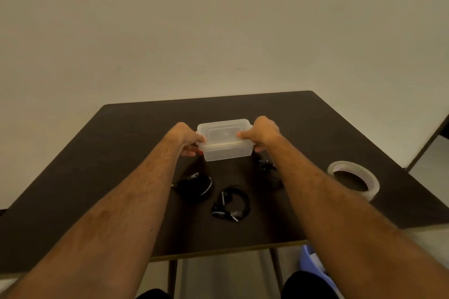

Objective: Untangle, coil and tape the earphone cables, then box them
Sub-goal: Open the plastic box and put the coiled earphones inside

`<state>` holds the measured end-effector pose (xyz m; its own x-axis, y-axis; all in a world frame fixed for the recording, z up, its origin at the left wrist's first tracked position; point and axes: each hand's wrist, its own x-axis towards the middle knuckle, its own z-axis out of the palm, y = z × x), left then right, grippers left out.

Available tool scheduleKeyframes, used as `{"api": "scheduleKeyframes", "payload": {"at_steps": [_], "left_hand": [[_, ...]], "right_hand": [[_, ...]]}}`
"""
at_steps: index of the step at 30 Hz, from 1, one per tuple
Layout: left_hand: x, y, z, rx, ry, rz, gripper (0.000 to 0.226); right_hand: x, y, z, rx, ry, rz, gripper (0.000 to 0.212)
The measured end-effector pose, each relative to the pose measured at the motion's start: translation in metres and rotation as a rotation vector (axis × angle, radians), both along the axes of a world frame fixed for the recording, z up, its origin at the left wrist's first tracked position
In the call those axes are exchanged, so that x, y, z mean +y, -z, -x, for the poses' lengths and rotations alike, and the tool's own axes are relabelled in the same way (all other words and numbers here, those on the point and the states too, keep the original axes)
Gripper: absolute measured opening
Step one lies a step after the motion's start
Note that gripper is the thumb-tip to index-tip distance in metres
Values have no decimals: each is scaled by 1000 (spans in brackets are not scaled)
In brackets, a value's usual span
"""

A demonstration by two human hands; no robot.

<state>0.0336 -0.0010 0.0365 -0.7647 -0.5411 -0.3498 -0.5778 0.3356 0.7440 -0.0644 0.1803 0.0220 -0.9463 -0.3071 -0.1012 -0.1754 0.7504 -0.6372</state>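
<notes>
Coiled earphones (230, 202) lie below box-gripping hands (188, 138).

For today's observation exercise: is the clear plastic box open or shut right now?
Shut: the lid sits flat on the clear box, with the left hand and right hand gripping its ends.

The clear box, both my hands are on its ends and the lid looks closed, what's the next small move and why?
Probably lift the lid off the clear box. The left hand and right hand grip its ends, the lid sits on top, and three coiled black earphone bundles lie outside on the table, so nothing can go in until it opens.
</notes>
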Motion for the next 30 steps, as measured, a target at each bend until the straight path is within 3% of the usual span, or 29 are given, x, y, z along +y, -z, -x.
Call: {"api": "scheduleKeyframes", "payload": {"at_steps": [10, 16, 21, 23, 25, 27, 30], "left_hand": [[-15, 8, -34, 47, -38, 129, 36], [-8, -8, -35, 109, 17, 369, 32], [2, -33, -30, 325, -11, 350, 23], [7, -35, -26, 437, -25, 233, 31], [16, -33, -23, 531, -29, 106, 47], [22, -27, -22, 575, -16, 116, 47], [28, -17, -27, 590, 21, 212, 30]], "right_hand": [[-12, -7, -32, 24, -9, -11, 47], [-8, -16, -28, 123, -36, -22, 37], [17, -50, -14, 133, 20, 298, 14], [32, -65, -12, 68, 20, 504, 6], [52, -76, -8, 105, 22, 620, 14], [72, -80, -1, 264, 63, 572, 17], [99, -67, 7, 528, 153, 273, 11]]}}
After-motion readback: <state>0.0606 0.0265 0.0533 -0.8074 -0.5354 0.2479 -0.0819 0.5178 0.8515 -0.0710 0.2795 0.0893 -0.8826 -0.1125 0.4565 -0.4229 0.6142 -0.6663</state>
